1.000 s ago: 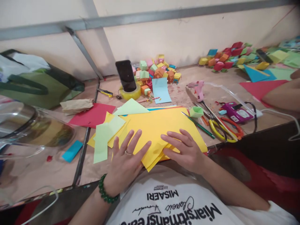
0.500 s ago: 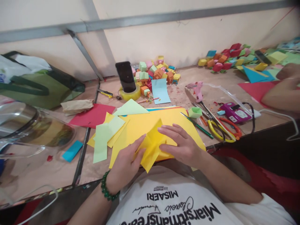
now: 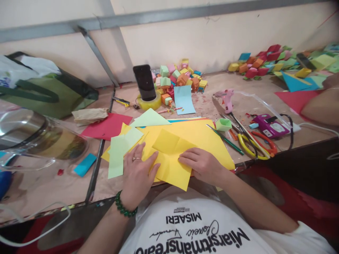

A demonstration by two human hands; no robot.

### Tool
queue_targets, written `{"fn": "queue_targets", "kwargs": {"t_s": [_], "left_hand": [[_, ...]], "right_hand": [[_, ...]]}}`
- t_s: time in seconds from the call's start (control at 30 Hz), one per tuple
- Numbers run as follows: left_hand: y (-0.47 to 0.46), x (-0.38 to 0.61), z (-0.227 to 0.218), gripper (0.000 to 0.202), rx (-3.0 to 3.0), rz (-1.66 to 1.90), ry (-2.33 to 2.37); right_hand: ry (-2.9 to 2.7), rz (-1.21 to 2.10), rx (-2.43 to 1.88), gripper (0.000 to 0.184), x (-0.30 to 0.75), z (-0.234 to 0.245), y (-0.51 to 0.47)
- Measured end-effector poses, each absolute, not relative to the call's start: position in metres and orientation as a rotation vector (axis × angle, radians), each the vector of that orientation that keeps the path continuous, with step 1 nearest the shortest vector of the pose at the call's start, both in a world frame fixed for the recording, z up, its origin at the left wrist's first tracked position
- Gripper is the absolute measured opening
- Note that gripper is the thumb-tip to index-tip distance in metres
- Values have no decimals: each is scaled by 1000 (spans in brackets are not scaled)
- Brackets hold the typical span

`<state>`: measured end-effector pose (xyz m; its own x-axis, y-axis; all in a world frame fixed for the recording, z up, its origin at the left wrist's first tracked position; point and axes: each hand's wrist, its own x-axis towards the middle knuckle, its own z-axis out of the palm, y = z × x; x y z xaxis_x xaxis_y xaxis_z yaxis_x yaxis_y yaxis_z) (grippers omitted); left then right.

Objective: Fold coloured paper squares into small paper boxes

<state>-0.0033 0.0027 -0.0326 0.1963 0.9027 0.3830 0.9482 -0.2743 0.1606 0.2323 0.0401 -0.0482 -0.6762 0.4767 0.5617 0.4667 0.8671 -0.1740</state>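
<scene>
Left hand (image 3: pixel 137 173) and right hand (image 3: pixel 202 165) are laid open and flat on a creased yellow sheet (image 3: pixel 171 160) at the near table edge, the left at its nine o'clock side with fingers spread, the right at three o'clock with knuckles slightly bent; nothing is gripped. A flattening step seems in hand; any further fold would call for edges matched along the creases. A larger yellow stack (image 3: pixel 212 139) lies beneath, pale green strips (image 3: pixel 119 151) at ten o'clock, and what are probably scissors (image 3: pixel 251 146) at two o'clock.
</scene>
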Motion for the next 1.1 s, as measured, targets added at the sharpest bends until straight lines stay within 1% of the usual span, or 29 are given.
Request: {"fn": "queue_targets", "kwargs": {"t_s": [0.07,0.2,0.27,0.3,0.37,0.47,0.53,0.6,0.73,0.87,1.1], "left_hand": [[1,-4,-31,28,-2325,-590,-1753],[-4,-5,-28,45,-2640,-436,-1578],[-4,-5,-26,43,-2723,-382,-1560],[-4,-4,-25,38,-2736,-390,-1571],[-2,-3,-24,26,-2740,-452,-1621],[3,-5,-26,33,-2722,-551,-1750],[6,-6,-28,34,-2667,-570,-1862],[9,-7,-31,36,-2566,-540,-1985],[13,-7,-34,49,-2423,-443,-2117],[16,-4,-35,55,-2361,-305,-2127],[16,-1,-33,52,-2285,-153,-2072]], "right_hand": [[-2417,58,-706,32,233,-50,41],[-2451,142,-765,31,235,-49,41],[-2466,181,-785,31,235,-47,42],[-2471,203,-797,32,235,-46,42],[-2482,265,-830,35,235,-45,44],[-2445,399,-957,34,234,-43,48],[-2380,484,-1098,35,234,-44,52],[-2307,545,-1231,37,234,-46,57],[-2160,623,-1431,40,236,-52,64],[-2105,617,-1533,41,236,-52,65],[-2121,440,-1555,39,233,-54,63]]}}
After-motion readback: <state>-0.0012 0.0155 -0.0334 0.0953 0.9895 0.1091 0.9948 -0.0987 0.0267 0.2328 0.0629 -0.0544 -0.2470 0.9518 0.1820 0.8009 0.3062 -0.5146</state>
